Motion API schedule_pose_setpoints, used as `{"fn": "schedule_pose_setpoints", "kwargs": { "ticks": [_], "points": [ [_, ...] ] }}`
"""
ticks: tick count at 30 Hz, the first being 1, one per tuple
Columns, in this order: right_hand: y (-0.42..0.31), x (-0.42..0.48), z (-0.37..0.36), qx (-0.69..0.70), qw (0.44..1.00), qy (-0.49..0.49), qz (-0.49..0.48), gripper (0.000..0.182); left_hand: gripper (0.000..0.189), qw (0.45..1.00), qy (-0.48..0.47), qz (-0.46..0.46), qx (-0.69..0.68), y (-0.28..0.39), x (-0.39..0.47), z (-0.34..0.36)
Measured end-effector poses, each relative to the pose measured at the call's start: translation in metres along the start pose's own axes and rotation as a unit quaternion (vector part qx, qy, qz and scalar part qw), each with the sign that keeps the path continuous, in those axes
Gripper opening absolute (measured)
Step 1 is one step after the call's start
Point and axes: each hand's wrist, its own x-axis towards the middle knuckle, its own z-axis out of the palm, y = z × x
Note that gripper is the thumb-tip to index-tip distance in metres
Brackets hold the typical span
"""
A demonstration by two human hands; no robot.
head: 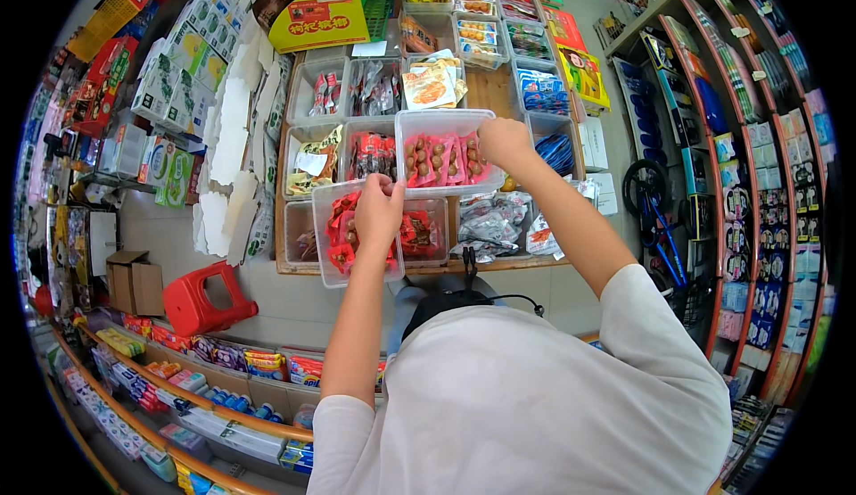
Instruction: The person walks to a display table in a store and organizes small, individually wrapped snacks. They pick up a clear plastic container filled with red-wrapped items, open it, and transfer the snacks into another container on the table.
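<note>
My right hand [503,142] grips the right edge of a clear plastic bin [447,188] of pink packets [438,160] that show round brown pieces. This bin lies raised over its neighbours. My left hand [379,211] is at a second clear bin [329,279], tilted, with red packets [342,231] in it; its fingers are curled at the inner side, and whether they grip the wall or a packet is hidden. Beneath and right of that bin stands another bin of red packets [418,231]. Silver packets [491,221] lie in a bin to the right.
More bins of packaged snacks cover the wooden table [491,93]. A yellow carton [328,17] stands at the back. A red plastic stool [207,298] and an open cardboard box [134,281] are on the floor at left. Stocked shelves [769,194] line the right, near a blue-and-black wheeled item [659,227].
</note>
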Motion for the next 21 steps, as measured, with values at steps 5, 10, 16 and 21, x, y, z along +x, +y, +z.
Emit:
{"fn": "schedule_pose_setpoints", "kwargs": {
  "ticks": [5, 10, 16, 21],
  "points": [
    [-0.014, 0.011, 0.024, -0.091, 0.993, 0.030, -0.069, 0.014, 0.033, 1.000, -0.014, -0.017, 0.014, 0.004, -0.001, -0.007],
    [-0.010, 0.006, 0.011, -0.105, 0.987, 0.045, -0.115, 0.013, 0.029, 0.997, 0.007, -0.012, -0.079, -0.024, -0.006, -0.024],
    [-0.016, -0.009, -0.010, 0.076, 0.980, 0.080, -0.165, 0.014, 0.024, 0.995, 0.095, 0.002, 0.029, -0.047, -0.043, -0.067],
    [-0.068, -0.049, -0.013, 0.292, 0.905, 0.054, -0.304, 0.022, 0.036, 0.966, -0.066, 0.115, 0.223, -0.069, -0.054, -0.054]
  ]
}}
